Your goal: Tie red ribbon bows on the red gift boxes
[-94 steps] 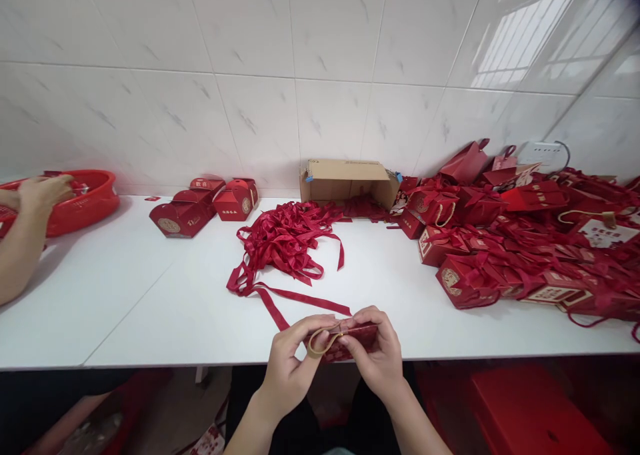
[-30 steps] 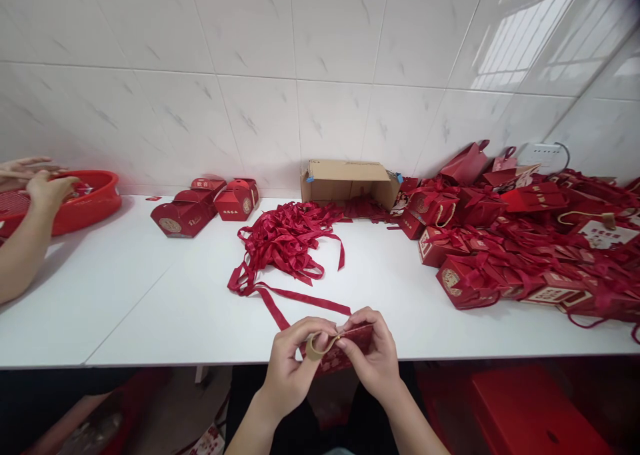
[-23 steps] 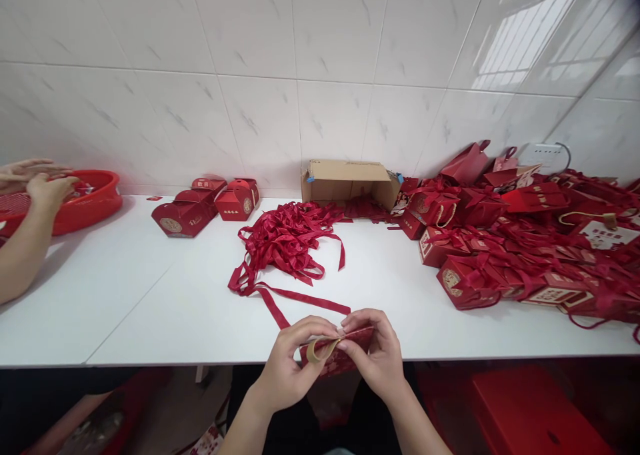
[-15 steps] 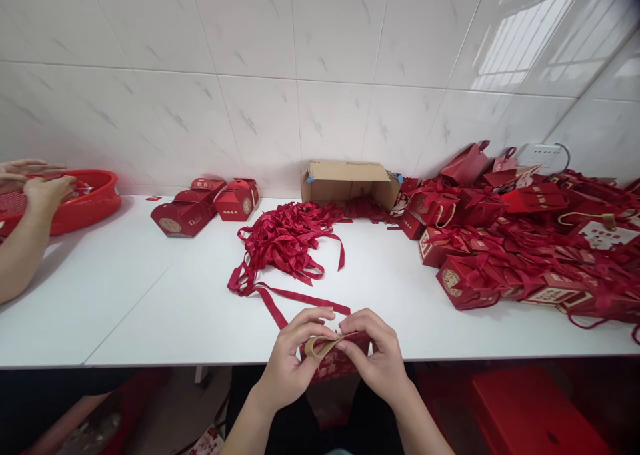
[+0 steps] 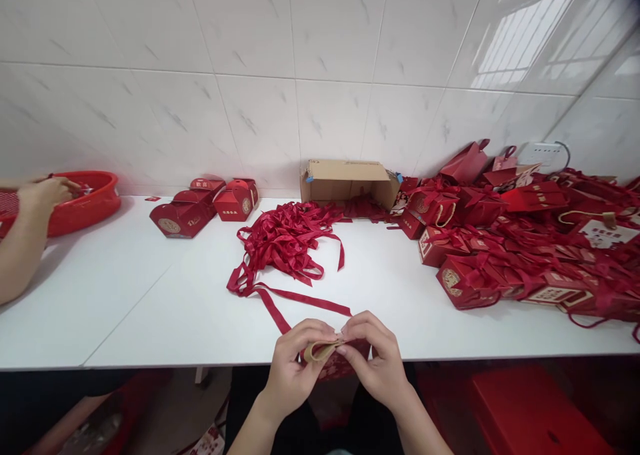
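Note:
At the table's front edge, my left hand point(image 5: 291, 364) and my right hand point(image 5: 379, 357) pinch the top of a red gift box point(image 5: 331, 371) with a pale print. A gold strip point(image 5: 315, 352) curves in a loop along its top, beside my left thumb. Both sets of fingertips meet near the middle of the top edge. My hands cover the sides of the box. Just beyond them lies a loose red ribbon point(image 5: 310, 300), trailing from a heap of red ribbons point(image 5: 287, 242).
Finished-looking red boxes with ribbons point(image 5: 470, 283) crowd the right side. An open cardboard carton point(image 5: 350, 170) stands by the wall. Several red boxes point(image 5: 183, 215) sit back left. At far left, a co-worker's hand point(image 5: 43, 194) reaches over a red plastic basket point(image 5: 95, 202).
My hands stay on the box top, lowered slightly, with the fingers drawn closer together along its edge. At far left, the co-worker's hands have shifted over the basket.

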`<state>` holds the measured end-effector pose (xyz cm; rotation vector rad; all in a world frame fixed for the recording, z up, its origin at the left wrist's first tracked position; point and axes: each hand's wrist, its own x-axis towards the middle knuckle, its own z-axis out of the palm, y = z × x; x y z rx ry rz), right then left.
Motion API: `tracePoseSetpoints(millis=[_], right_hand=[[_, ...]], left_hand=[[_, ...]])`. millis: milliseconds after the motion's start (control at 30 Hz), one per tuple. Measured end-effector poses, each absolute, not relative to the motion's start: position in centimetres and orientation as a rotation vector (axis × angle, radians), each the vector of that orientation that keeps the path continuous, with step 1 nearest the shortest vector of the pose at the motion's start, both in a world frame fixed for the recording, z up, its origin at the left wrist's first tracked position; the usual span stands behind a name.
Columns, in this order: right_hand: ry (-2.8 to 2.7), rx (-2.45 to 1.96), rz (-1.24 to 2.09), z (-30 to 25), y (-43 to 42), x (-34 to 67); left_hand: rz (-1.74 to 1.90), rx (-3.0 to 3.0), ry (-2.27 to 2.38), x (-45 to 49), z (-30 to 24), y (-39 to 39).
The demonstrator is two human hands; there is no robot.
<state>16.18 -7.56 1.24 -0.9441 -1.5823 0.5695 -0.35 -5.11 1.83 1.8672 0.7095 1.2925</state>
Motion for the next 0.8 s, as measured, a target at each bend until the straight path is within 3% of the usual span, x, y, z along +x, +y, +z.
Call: tracePoseSetpoints(millis=[433, 800], right_hand=[[-1.679, -1.021, 0.992, 3.7, -7.5, 17.5], [-1.526, -1.024, 0.809, 2.4, -7.6, 16.2]], left_hand=[[1.293, 1.882, 0.795, -0.4, 1.9, -5.4], [1.346, 1.969, 0.875, 0.0, 1.6, -5.0]])
